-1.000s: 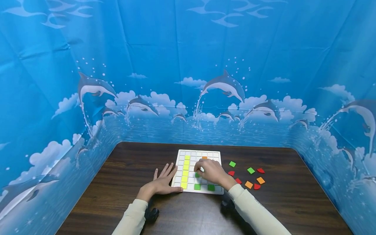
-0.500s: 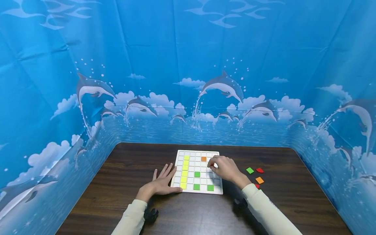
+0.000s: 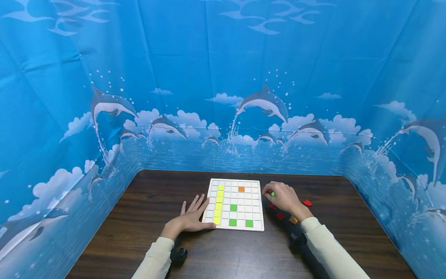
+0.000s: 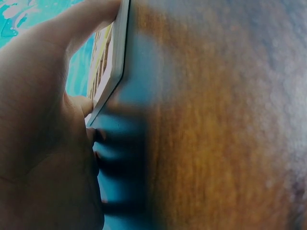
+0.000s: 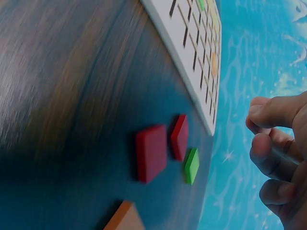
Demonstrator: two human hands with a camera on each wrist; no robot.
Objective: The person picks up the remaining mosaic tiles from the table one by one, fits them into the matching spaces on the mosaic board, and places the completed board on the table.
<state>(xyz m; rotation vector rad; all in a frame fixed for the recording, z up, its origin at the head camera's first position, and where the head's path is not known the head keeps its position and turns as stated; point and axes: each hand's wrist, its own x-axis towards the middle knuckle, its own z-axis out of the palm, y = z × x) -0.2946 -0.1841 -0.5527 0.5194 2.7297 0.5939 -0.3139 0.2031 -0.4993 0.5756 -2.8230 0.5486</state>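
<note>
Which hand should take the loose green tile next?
Right, I'd judge. The right hand hovers by the green tile, just right of the board. The left hand lies with fingers spread at the board's left edge, so it would likely have to reach across.

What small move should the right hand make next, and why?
Probably lower the right hand to pinch the loose green piece: it lies on the table near that hand, which holds nothing visible, and the board is partly bare.
</note>
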